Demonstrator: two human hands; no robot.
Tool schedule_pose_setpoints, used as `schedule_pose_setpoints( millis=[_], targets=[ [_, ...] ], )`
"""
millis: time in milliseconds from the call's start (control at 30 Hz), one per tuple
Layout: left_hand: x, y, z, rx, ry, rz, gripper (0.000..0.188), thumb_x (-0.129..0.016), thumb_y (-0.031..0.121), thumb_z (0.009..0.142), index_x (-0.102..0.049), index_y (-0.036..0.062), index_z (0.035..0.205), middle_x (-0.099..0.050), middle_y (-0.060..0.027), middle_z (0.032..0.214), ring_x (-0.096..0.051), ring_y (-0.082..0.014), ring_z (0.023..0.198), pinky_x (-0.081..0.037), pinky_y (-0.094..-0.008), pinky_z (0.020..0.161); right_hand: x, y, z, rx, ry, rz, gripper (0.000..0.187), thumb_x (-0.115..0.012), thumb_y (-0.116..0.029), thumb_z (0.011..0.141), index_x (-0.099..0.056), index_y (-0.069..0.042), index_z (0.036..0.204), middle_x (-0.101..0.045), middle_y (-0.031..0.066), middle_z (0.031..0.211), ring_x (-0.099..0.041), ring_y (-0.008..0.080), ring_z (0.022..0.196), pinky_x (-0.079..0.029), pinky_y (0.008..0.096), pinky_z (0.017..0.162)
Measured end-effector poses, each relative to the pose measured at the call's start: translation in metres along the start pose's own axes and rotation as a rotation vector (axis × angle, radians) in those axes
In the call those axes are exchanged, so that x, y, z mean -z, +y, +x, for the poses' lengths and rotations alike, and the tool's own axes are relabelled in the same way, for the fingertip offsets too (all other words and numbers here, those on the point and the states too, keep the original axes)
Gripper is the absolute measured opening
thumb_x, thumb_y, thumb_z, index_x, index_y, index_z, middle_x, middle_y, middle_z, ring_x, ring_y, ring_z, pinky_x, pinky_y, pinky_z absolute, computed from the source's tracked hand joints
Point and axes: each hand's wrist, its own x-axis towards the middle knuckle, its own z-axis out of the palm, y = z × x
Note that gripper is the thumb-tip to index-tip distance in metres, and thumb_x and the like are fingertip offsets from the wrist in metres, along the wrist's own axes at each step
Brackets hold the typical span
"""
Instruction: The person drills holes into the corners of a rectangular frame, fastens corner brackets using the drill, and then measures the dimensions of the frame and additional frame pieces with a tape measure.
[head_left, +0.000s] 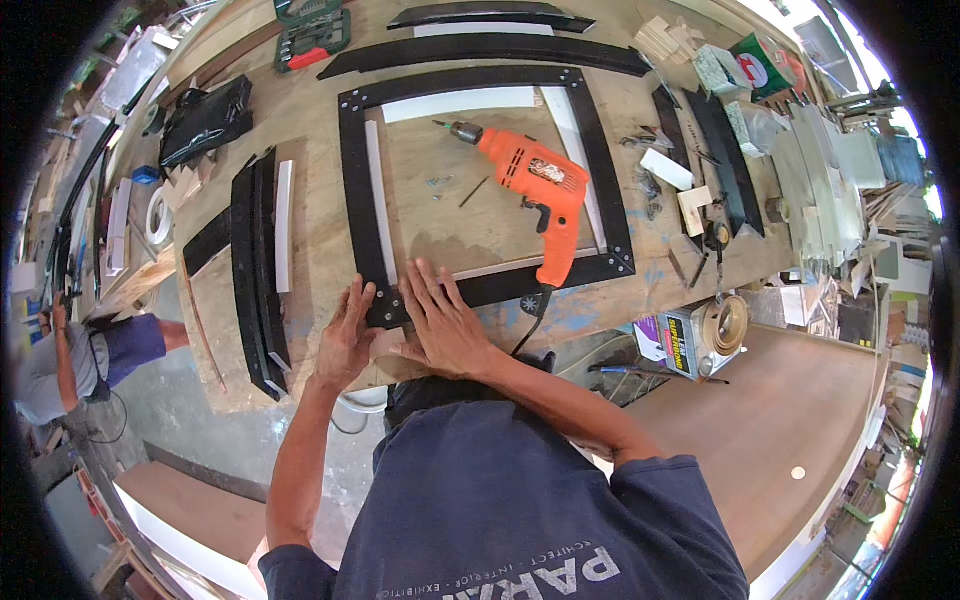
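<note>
Black bars make a four-sided frame (359, 200) that lies flat on the wooden table (310, 130) in front of you. Your left hand (345, 338) is at the outer side of its near left corner, fingers stretched out and close together; I cannot tell if they grip it. Your right hand (443, 325) is wide, with its fingers lying over the near bar, just beside that corner. An orange drill (540, 180) lies on its side, mostly inside the frame, and its handle crosses the near bar. A thin dark rod (473, 192) lies by the drill. White strips (460, 105) run along the frame's inner edges. More black bars (252, 260) lie to the left, and a green tool case (312, 35) sits at the far side.
</note>
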Motion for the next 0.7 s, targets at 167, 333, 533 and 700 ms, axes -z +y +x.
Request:
schedule_pose_setpoints(
  millis=[167,333,533,700],
  targets=[
    [0.008,-0.003,0.001,0.134,0.054,-0.195,0.093,-0.069,-0.011,0.081,-0.021,0.0023,0.16,-0.04,-0.0185,0.159,-0.042,-0.0422,0.142,-0.052,-0.0438,0.104,-0.007,-0.006,0.007,0.201,0.163,0.241,0.085,-0.037,-0.068,0.098,-0.042,-0.003,0.153,-0.018,0.0284,0.166,-0.009,0.0411,0.157,-0.006,0.0593,0.124],
    [0.004,-0.007,-0.003,0.078,0.086,-0.073,0.091,-0.069,-0.008,0.082,-0.022,0.002,0.159,-0.039,-0.0199,0.159,-0.043,-0.042,0.142,-0.052,-0.0444,0.104,0.0,0.0,0.002,0.341,0.141,0.411,0.076,-0.045,-0.062,0.098,-0.046,-0.008,0.151,-0.017,0.0275,0.166,-0.009,0.0424,0.156,-0.008,0.0599,0.124],
    [-0.014,-0.029,-0.01,0.121,0.08,-0.21,0.087,-0.069,-0.006,0.084,-0.026,0.0019,0.158,-0.043,-0.0228,0.156,-0.052,-0.0408,0.135,-0.051,-0.0436,0.104,0.013,-0.003,0.0,0.391,0.134,0.601,0.053,-0.065,-0.045,0.092,-0.064,-0.003,0.125,-0.027,0.0279,0.162,-0.02,0.0441,0.153,-0.013,0.0599,0.123],
    [-0.01,-0.011,-0.007,-0.026,0.088,-0.1,0.076,-0.065,-0.007,0.084,-0.037,0.0013,0.154,-0.052,-0.0239,0.147,-0.043,-0.0458,0.141,-0.035,-0.0513,0.119,0.047,0.011,-0.022,0.383,0.289,0.76,0.034,-0.068,-0.034,0.095,-0.074,-0.005,0.11,-0.052,0.0243,0.147,-0.044,0.0387,0.143,-0.035,0.0503,0.116]
  ],
)
